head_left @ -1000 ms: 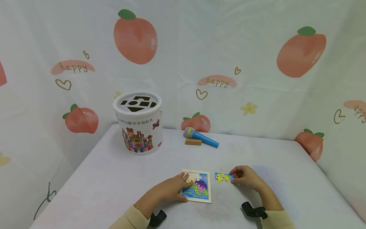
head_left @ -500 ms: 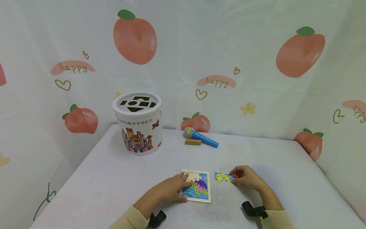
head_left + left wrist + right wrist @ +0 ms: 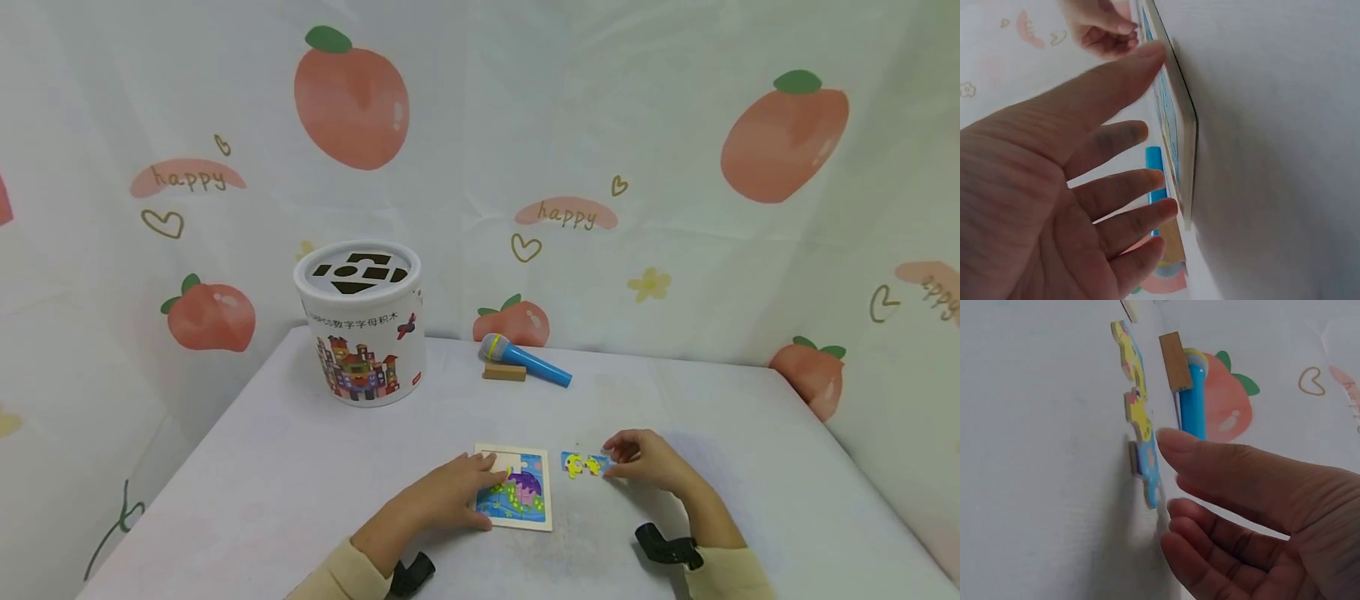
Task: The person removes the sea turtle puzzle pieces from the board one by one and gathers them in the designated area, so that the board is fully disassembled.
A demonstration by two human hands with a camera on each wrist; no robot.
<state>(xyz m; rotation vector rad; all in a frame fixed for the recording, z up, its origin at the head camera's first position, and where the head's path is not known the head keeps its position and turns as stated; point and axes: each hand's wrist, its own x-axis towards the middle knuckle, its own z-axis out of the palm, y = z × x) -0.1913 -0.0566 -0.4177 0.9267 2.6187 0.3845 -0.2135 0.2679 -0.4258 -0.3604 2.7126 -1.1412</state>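
Note:
My left hand lies over the left side of a small wooden jigsaw puzzle, its fingers spread on the picture and frame. Purple, blue and green pieces fill most of that frame; a bare pale patch shows at its upper left. In the left wrist view, the thumb rests at the frame's rim. To the right of the frame lie yellow-and-blue puzzle pieces in a short row. My right hand is at their right end, thumb and fingers apart. In the right wrist view, the thumb tip overlaps the blue piece.
A white lidded bucket of building blocks stands at the back left. Behind the puzzle, a blue toy microphone lies against a brown wooden block. A fruit-patterned cloth hangs behind the white table.
My right hand's index finger has lifted slightly and spread away from the thumb at the pieces' right end. The left hand stays on the puzzle. The whole head view has shifted slightly.

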